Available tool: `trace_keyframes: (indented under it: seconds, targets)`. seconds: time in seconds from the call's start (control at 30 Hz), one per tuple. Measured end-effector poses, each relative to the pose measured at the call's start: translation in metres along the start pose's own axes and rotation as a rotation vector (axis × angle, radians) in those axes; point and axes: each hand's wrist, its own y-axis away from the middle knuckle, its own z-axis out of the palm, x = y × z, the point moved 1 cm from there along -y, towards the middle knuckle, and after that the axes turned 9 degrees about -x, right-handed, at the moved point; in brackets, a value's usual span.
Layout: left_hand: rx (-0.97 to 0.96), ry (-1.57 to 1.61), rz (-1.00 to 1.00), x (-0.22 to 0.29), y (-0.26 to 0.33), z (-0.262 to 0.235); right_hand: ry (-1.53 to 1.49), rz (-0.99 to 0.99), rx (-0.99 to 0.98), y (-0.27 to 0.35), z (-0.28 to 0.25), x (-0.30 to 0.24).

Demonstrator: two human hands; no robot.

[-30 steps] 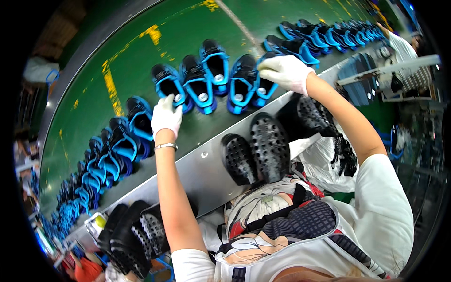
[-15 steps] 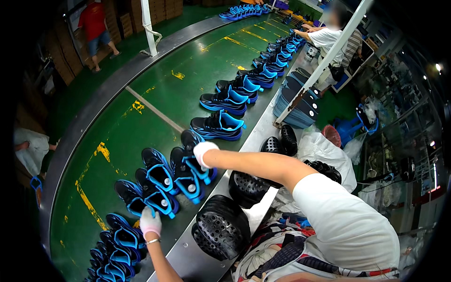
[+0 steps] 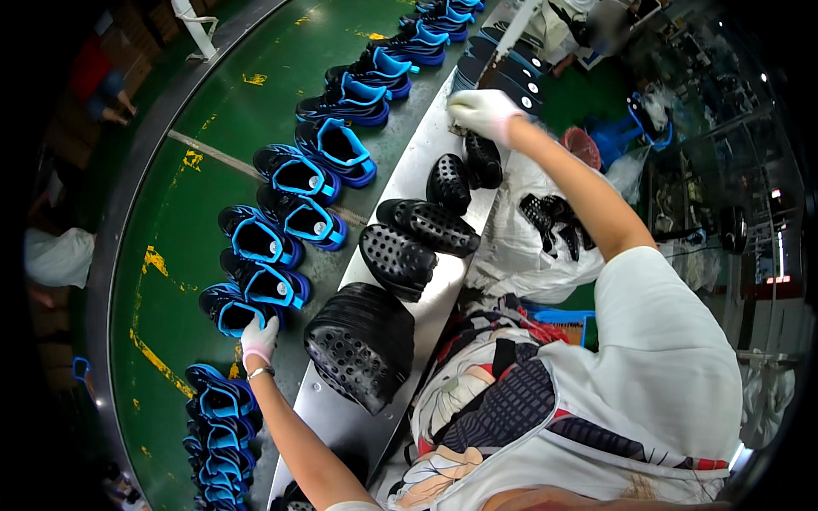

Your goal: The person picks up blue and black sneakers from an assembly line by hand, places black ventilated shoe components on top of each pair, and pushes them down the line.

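Left hand (image 3: 260, 340) touches a blue-lined shoe (image 3: 228, 312), eight o'clock; right hand (image 3: 484, 114), well apart, beside flat insoles (image 3: 515, 87), one o'clock; grips unclear; rounded, perforated black forms (image 3: 362, 342) on metal surface (image 3: 317, 400).

Glare whitens the metal ledge (image 3: 452, 277) between the left hand (image 3: 260, 341) and the slightly soft right hand (image 3: 484, 113). Small lights (image 3: 763, 77) glint well right of both; farther out, dim surroundings bend into black corners.

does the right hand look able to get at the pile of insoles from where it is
Probably yes: the right hand is right beside the near end of the insoles, though the white post crossing the pile in this view might hinder reaching part of it.
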Motion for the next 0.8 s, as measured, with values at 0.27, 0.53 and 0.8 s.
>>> trace_keyframes:
  seconds: [0.27,0.53,0.8]
  targets:
    - [0.077,-0.303,0.000,0.018,-0.001,0.006,0.105,0.013,-0.007,0.074,0.037,0.114]
    - [0.006,-0.063,-0.149,-0.022,-0.027,0.008,0.340,-0.044,-0.091,0.047,0.054,0.126]
    - [0.260,-0.148,0.038,-0.041,0.003,0.004,0.354,-0.161,-0.222,0.038,0.030,0.120]
